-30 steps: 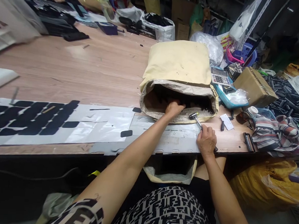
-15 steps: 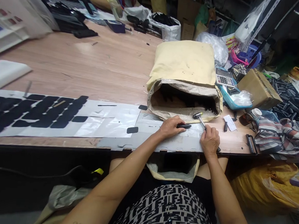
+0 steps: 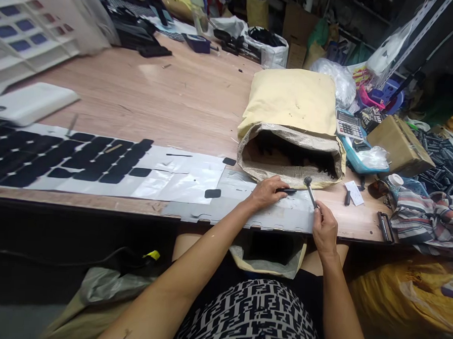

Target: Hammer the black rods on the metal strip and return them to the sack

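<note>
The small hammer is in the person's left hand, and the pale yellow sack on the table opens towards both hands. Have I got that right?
Not quite: the head view shows the small hammer in the right hand; the left hand holds a slim black piece. The pale yellow sack on the table does open towards both hands.

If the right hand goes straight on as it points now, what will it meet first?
The right hand would probably meet the pale yellow fabric sack at its near rim; depth is unclear.

Room leftward over flat black patches (image 3: 113,173); bulky sack (image 3: 291,97) blocks ahead.
</note>
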The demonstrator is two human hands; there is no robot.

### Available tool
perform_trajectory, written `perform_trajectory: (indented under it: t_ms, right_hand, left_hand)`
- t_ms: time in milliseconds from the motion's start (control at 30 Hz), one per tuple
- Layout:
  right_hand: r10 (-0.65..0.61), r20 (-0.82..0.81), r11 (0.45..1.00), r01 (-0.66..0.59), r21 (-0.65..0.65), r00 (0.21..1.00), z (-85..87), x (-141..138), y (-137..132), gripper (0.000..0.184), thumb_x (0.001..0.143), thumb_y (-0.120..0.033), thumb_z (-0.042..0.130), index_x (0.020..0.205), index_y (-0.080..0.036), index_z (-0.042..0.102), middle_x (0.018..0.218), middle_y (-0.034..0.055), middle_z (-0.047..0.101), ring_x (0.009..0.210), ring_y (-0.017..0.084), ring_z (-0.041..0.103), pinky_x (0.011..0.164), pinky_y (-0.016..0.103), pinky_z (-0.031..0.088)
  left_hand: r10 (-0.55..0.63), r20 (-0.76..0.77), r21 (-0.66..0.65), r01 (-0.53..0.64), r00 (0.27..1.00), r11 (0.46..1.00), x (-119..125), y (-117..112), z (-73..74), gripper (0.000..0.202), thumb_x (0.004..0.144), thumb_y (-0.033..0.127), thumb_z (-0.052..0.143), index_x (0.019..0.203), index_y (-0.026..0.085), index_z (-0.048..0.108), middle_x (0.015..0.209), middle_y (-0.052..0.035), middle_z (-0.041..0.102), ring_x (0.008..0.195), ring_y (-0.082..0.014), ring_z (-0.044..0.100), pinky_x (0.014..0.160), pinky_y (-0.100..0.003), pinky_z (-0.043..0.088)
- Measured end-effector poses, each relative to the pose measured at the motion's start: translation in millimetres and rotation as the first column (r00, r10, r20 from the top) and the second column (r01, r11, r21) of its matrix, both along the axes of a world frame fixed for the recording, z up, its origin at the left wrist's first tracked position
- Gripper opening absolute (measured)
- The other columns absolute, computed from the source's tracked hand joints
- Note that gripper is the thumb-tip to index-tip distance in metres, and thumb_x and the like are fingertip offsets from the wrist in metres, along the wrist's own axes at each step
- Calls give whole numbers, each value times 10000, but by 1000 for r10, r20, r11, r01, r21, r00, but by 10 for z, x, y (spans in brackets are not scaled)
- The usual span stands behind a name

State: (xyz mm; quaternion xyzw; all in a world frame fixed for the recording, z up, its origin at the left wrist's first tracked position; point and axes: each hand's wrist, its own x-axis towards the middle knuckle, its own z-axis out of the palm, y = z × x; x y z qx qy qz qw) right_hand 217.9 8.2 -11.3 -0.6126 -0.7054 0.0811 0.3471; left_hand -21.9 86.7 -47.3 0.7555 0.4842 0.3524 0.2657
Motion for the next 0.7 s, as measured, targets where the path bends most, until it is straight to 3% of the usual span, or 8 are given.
perform_trajectory:
  t_ms: [300, 700]
  right_hand:
    - [39, -138, 999, -43, -24, 990, 146, -124, -243, 338, 975, -332, 485, 1203, -196, 694, 1190, 101, 723, 1082, 227, 687, 981, 405, 555]
    - [66, -105, 995, -73, -64, 992, 146, -189, -233, 338, 980, -320, 474, 1202, -191, 694, 1167, 98, 729, 1078, 225, 689, 959, 385, 562]
  left_hand:
    - [35, 12, -8, -35, 999, 999, 9, 10, -4, 144, 822, 281, 680, 936, 209, 729, 912, -33, 623, 873, -200, 607, 805, -321, 476]
    - [38, 1, -35, -38, 999, 999, 12, 9, 36, 157, 806, 284, 683, 934, 222, 749, 909, -31, 628, 864, -199, 607, 797, -317, 479]
